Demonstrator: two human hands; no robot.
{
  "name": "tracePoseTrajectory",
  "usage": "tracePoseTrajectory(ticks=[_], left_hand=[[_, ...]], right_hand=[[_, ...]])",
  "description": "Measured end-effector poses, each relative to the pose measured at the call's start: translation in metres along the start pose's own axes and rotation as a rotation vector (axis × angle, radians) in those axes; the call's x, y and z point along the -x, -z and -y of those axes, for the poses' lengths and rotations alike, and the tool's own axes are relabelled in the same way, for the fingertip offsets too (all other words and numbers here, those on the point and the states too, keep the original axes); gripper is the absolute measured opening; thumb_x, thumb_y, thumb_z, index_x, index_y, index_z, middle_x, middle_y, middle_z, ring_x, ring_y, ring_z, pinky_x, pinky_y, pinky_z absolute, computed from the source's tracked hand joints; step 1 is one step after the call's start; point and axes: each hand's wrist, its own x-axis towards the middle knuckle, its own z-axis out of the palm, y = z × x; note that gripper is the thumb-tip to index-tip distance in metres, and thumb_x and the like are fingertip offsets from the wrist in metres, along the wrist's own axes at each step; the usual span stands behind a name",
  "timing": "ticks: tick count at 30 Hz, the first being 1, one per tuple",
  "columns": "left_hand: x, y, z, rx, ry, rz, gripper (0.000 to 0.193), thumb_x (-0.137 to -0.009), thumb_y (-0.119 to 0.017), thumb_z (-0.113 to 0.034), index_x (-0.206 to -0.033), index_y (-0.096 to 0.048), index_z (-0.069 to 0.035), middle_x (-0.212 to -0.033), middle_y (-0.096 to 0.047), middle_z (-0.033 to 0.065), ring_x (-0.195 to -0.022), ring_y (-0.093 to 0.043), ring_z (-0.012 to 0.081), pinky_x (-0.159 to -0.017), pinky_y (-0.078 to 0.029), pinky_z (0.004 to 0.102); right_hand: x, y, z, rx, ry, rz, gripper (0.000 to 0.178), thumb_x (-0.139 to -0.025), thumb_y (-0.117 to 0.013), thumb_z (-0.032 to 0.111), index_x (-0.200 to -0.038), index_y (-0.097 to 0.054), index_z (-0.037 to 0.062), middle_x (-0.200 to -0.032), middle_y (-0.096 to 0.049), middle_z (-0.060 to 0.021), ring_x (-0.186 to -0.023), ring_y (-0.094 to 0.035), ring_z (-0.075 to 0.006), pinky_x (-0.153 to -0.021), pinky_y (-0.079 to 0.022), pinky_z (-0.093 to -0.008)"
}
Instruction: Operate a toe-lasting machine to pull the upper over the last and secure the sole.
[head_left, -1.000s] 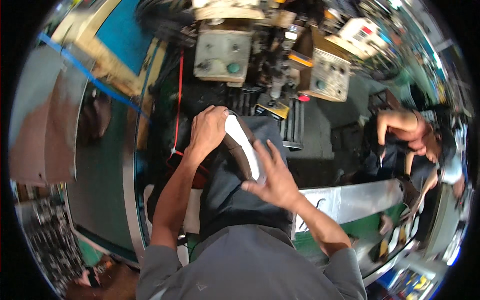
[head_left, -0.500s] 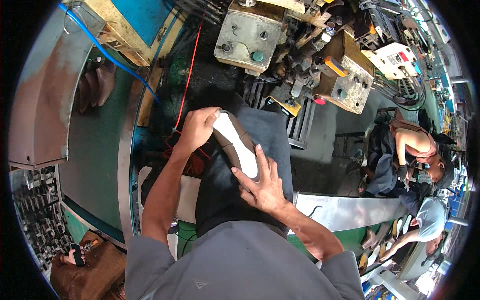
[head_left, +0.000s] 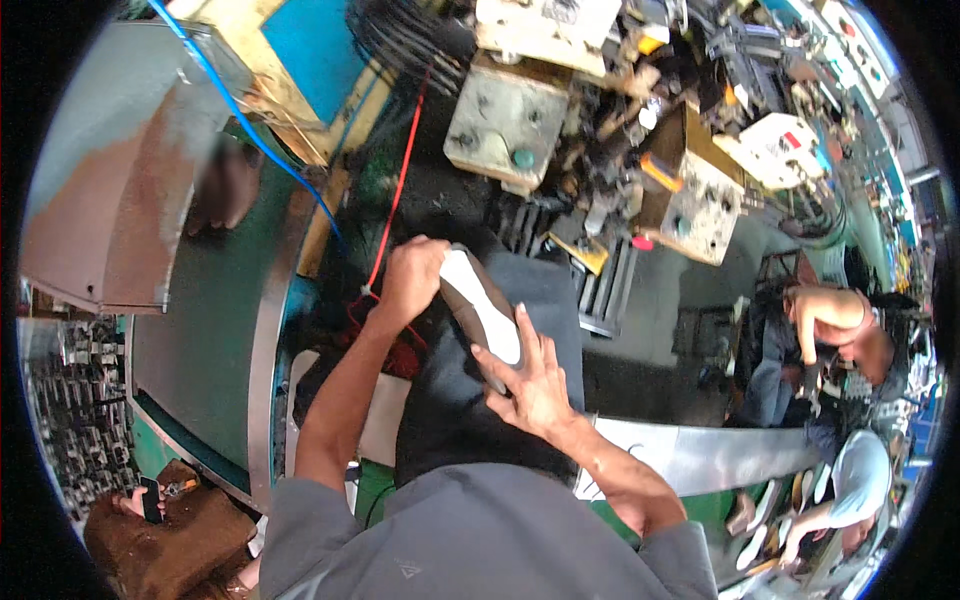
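Note:
A brown shoe (head_left: 484,307) lies bottom up across my lap, its white insole board facing me. My left hand (head_left: 412,280) is closed round the far end, thumb near the edge of the white board. At the near end my right hand (head_left: 532,388) grips it between thumb and index finger, one along each side. The palm and the other fingers hide part of that end. Underneath are my dark trousers (head_left: 440,420).
On my left runs a green conveyor belt (head_left: 215,340) with brown shoes (head_left: 228,190) farther along. Machine control boxes (head_left: 508,122) stand ahead. A metal bench (head_left: 700,455) extends right, towards two people, one (head_left: 830,320) bending forward. Lower left, a hand holds a phone (head_left: 152,500).
The surroundings have shifted down in the picture as my head tilted. Both hands keep hold of the shoe, with only a slight change in its angle.

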Motion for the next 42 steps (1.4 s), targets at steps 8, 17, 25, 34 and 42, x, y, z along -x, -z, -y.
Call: tracePoseTrajectory(ticks=[8,17,25,34,42], left_hand=[[-0.014,-0.01,0.005,0.044,0.074,0.029,0.017,-0.102,-0.067,-0.009,-0.109,-0.077,0.004,-0.097,-0.076,0.0226,-0.086,-0.077,0.0355,-0.076,-0.057,0.0394],[0.013,-0.03,0.012,1.127,0.567,0.128,0.062,-0.116,-0.056,-0.037,-0.163,-0.042,0.0,-0.144,-0.066,0.0175,-0.121,-0.074,0.0312,-0.106,-0.059,0.0462],[0.04,-0.152,-0.039,-0.296,0.029,0.201,0.047,-0.095,-0.076,-0.023,-0.139,-0.068,-0.008,-0.141,-0.055,0.0206,-0.132,-0.051,0.0418,-0.109,-0.046,0.0542],[0.025,-0.151,-0.031,-0.145,-0.02,0.151,0.047,-0.092,-0.078,-0.019,-0.136,-0.068,-0.008,-0.136,-0.054,0.0219,-0.126,-0.053,0.0442,-0.107,-0.048,0.0554],[0.026,-0.15,-0.032,-0.155,-0.026,0.201,0.044,-0.092,-0.076,-0.022,-0.134,-0.07,-0.009,-0.136,-0.055,0.0215,-0.128,-0.052,0.0431,-0.106,-0.048,0.0554]], right_hand=[[-0.003,-0.009,-0.009,-0.068,-0.007,-0.094,0.073,-0.074,-0.088,0.021,-0.144,-0.071,0.0356,-0.176,-0.019,-0.0301,-0.126,-0.053,-0.0529,-0.094,-0.063,-0.0574],[0.022,0.09,-0.026,-0.112,-0.017,-0.277,0.07,-0.075,-0.091,0.022,-0.143,-0.074,0.0228,-0.172,-0.028,-0.0364,-0.152,-0.043,-0.0535,-0.122,-0.041,-0.0596],[-0.062,0.246,-0.103,0.302,-0.125,-0.708,0.069,-0.084,-0.086,0.027,-0.15,-0.068,0.0197,-0.169,-0.031,-0.037,-0.152,-0.042,-0.0549,-0.124,-0.039,-0.0596],[-0.163,0.23,-0.207,0.123,-0.361,-0.745,0.064,-0.086,-0.088,0.028,-0.147,-0.071,0.0229,-0.171,-0.032,-0.0317,-0.154,-0.04,-0.0502,-0.127,-0.037,-0.0534],[-0.151,0.217,-0.23,0.037,-0.299,-0.822,0.066,-0.089,-0.087,0.025,-0.151,-0.067,0.024,-0.17,-0.033,-0.0301,-0.156,-0.04,-0.0474,-0.127,-0.037,-0.0541]])
